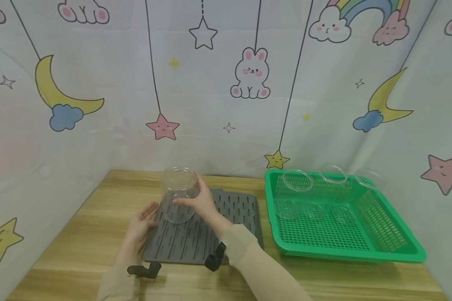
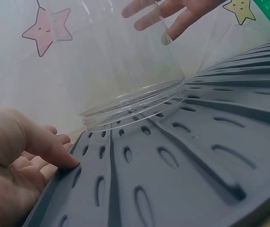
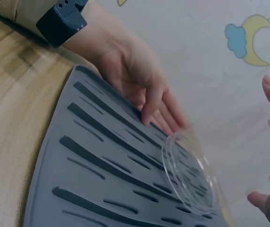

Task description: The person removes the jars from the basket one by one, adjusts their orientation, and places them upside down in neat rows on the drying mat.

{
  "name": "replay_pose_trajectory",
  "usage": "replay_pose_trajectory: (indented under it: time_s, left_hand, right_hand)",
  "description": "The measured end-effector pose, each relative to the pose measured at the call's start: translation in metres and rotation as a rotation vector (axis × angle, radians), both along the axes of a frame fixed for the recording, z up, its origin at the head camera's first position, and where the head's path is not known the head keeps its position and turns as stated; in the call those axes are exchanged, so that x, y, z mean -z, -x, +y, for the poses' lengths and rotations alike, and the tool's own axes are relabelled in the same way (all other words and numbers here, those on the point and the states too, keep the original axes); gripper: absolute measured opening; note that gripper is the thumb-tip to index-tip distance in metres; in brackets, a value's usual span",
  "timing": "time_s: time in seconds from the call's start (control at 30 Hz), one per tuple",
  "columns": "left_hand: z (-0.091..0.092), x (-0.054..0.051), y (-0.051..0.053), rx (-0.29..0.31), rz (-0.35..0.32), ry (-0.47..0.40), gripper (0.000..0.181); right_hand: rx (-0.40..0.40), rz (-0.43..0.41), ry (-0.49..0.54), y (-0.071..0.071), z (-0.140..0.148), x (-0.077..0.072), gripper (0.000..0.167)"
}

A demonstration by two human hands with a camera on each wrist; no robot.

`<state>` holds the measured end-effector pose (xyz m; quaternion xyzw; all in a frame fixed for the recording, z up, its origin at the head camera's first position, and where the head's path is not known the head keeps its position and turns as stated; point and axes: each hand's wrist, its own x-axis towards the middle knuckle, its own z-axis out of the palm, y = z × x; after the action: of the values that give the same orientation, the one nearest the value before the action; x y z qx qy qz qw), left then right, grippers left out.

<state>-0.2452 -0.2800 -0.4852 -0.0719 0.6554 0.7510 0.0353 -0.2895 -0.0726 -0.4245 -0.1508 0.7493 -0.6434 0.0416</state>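
Note:
Over the left half of a grey ridged drying mat (image 1: pixel 233 217), my right hand (image 1: pixel 204 201) holds a clear plastic jar (image 1: pixel 176 196), thumb on the near side and fingers round the far side. The jar's ridged rim (image 2: pixel 135 106) points down at the mat; I cannot tell whether it touches. My left hand (image 1: pixel 139 225) lies at the mat's left edge, palm turned toward the jar. In the left wrist view its thumb (image 2: pixel 61 153) touches that edge, and the other fingers are partly hidden behind it.
Right of the mat stands a green plastic basket (image 1: pixel 346 254) with three clear jars inside, one of them this front-left jar (image 1: pixel 297 184). Everything sits on a wooden table (image 1: pixel 90 221), backed by a white cloth (image 1: pixel 218 83) printed with stars, moons and rabbits.

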Motion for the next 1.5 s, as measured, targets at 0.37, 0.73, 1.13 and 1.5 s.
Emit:
replay_pose_trajectory:
  time_s: [0.37,0.73,1.13,1.5]
  left_hand:
    - [0.001,-0.002,0.002,-0.010,-0.027,0.003,0.081]
    - [0.004,-0.005,0.006,-0.009,-0.042,-0.015,0.082]
    - [-0.001,-0.008,0.007,0.005,-0.042,-0.023,0.082]
    - [-0.001,-0.006,0.006,-0.002,-0.056,-0.030,0.082]
  right_hand:
    - [-0.031,-0.002,-0.105,0.006,-0.005,-0.005,0.101]
    - [-0.029,-0.015,-0.098,0.005,-0.005,-0.008,0.102]
    - [-0.027,0.003,-0.153,0.007,-0.003,-0.008,0.107]
    - [-0.006,0.035,-0.088,-0.003,0.005,-0.020,0.105]
